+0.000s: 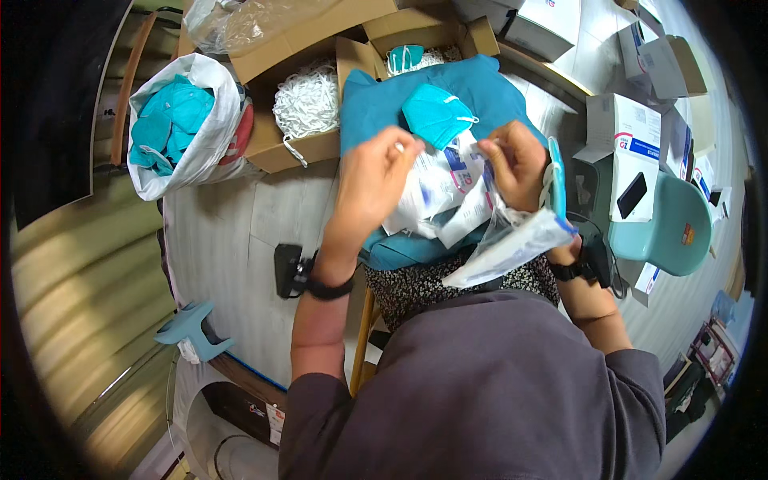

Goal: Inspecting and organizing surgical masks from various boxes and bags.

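Observation:
My left hand [376, 178] is closed in a pinch, with a small white bit like an ear loop end at its fingertips. Opposite it, my right hand [518, 164] is also closed. A printed clear plastic bag [516, 250] hangs from my right hand, and a folded teal face mask [558, 178] stands on edge beside its outer side. Between and beyond the hands lies another teal face mask [436, 114] with a white loop. Printed white-and-clear packets [448, 188] lie under my hands on a blue-teal cushion [376, 104]. Whatever the right fingertips pinch is too small to make out.
Left of the cushion are a white sack [222, 104] of teal masks and a cardboard box [272, 156] of white elastic loops. Another carton [480, 36] stands behind. At right, a phone [632, 194] rests on a white box, near a pale teal stool [680, 228].

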{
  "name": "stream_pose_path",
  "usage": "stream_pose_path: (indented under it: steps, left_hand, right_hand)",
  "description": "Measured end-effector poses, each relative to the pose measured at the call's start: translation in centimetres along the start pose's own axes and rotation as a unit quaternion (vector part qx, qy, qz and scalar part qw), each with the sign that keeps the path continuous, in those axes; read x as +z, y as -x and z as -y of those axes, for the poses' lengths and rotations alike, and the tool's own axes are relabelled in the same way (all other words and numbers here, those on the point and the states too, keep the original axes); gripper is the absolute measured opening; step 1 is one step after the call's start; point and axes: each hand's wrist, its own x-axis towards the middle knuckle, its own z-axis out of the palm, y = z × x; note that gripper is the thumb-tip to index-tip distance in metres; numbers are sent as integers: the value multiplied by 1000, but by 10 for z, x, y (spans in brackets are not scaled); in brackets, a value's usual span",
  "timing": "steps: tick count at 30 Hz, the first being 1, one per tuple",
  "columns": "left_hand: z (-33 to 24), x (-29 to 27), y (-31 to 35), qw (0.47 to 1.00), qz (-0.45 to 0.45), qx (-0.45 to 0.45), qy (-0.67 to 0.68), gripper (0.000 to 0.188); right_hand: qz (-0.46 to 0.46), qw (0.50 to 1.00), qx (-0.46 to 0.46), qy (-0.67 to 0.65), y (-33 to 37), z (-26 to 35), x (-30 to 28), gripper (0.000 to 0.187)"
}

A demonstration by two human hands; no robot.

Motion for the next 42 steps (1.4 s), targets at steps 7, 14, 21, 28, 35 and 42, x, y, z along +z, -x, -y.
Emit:
stream_pose_path:
  steps: [7, 14, 21, 28, 35, 42]
  left_hand:
    - [49, 22, -55, 978, -12, 14, -206, 33]
    - [46, 26, -1, 977, -115, 76, -162, 30]
    - [28, 24, 45, 967, -190, 140, -97, 29]
    - [24, 25, 65, 913, -263, 227, -214, 23]
    - [0, 15, 50, 990, -90, 109, 1, 12]
    - [3, 46, 28, 913, -126, 347, -172, 15]
  right_hand:
    - [103, 990, 98, 25, 18, 3, 8, 20]
    - [40, 992, 91, 81, 15, 4, 5, 38]
    - [85, 995, 35, 47, 3, 19, 6, 48]
    - [88, 992, 89, 17, 6, 21, 5, 41]
    - [161, 970, 129, -127, 3, 34, 4, 19]
    - [115, 967, 181, -136, 5, 40, 9, 18]
